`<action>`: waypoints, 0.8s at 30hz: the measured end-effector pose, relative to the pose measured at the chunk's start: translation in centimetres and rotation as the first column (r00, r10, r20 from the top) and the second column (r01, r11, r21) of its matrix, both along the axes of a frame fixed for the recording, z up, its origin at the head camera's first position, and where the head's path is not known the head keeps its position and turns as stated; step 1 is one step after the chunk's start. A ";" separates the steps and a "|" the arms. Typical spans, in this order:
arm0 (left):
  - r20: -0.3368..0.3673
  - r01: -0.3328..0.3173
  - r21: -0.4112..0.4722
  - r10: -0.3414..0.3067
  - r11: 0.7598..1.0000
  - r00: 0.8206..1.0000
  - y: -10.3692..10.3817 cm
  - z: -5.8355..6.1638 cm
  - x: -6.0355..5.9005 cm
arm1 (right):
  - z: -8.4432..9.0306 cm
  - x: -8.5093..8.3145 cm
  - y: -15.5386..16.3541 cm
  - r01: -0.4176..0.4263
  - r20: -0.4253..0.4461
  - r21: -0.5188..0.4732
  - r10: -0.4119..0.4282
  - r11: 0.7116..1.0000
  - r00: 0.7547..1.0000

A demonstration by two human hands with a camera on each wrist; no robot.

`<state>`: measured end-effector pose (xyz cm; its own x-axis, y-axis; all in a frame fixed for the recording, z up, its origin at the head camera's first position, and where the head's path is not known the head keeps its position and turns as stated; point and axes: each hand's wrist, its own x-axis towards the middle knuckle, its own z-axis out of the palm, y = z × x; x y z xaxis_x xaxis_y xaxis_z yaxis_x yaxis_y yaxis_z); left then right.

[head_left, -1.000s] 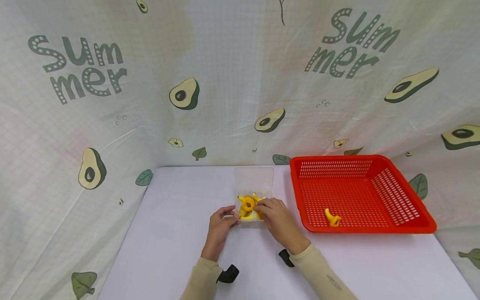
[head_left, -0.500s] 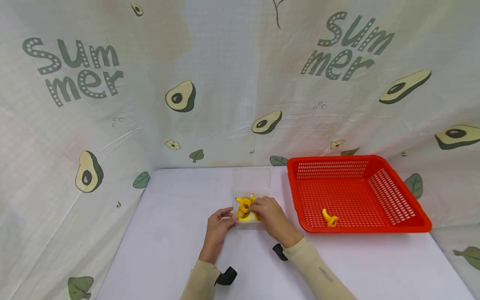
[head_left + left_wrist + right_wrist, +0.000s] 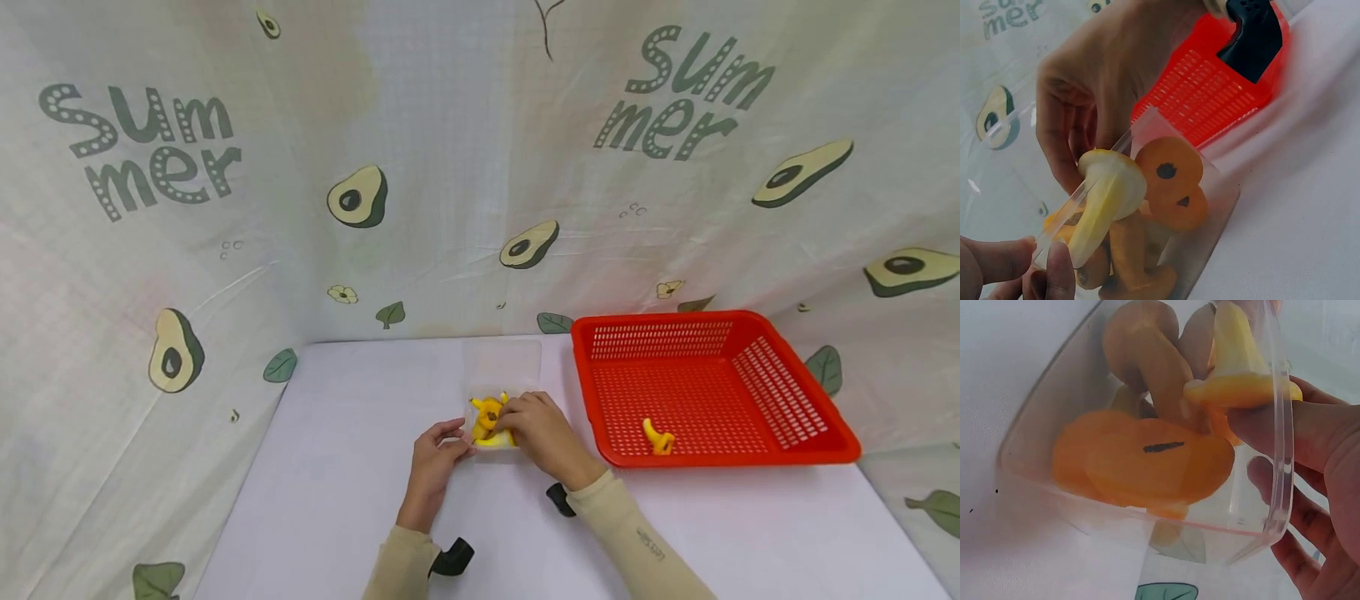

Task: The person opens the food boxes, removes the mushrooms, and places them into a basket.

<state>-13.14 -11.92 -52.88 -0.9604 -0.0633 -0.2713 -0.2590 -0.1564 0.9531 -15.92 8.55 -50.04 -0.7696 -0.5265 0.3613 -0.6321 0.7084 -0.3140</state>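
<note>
A clear plastic box (image 3: pixel 491 457) stands mid-table with its lid (image 3: pixel 502 362) raised at the back. Several orange and yellow mushroom-shaped toys (image 3: pixel 1169 169) lie inside, some with black marks. My left hand (image 3: pixel 437 462) pinches the front left rim of the box between thumb and finger. My right hand (image 3: pixel 546 433) reaches over the right side into the box. In the right wrist view, its thumb is under the cap of a yellow mushroom-shaped toy (image 3: pixel 1235 387), with another finger behind the cap. The right fingertips are partly hidden by toys and box wall.
A red perforated basket (image 3: pixel 716 459) stands to the right, holding one yellow toy (image 3: pixel 658 437) near its front left. White cloth (image 3: pixel 345 450) covers the table, and a printed curtain (image 3: pixel 442 150) hangs behind.
The view has shifted slightly, so everything sits a little further left. My right hand covers more of the yellow toy at the back right of the box. My left hand stays at the rim.
</note>
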 end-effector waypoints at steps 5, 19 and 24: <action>0.001 -0.002 0.001 0.002 1.000 1.000 0.0 -0.1 0.0 | 0.5 0.0 0.4 0.030 -0.013 -0.025 -0.030 0.999 0.999; 0.002 0.001 0.001 -0.001 1.000 1.000 0.1 -0.2 -0.1 | 2.2 1.4 1.9 0.057 -0.082 -0.247 -0.080 0.967 0.993; 0.008 -0.001 -0.001 0.001 1.000 1.000 0.0 -0.2 -0.1 | 3.1 2.4 3.3 0.063 -0.111 -0.285 -0.098 0.957 0.989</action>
<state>-13.22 -11.90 -53.11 -0.9582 -0.0642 -0.2787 -0.2662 -0.1558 0.9512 -13.55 11.89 -46.94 -0.7458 -0.3291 0.5792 -0.6228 0.6533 -0.4306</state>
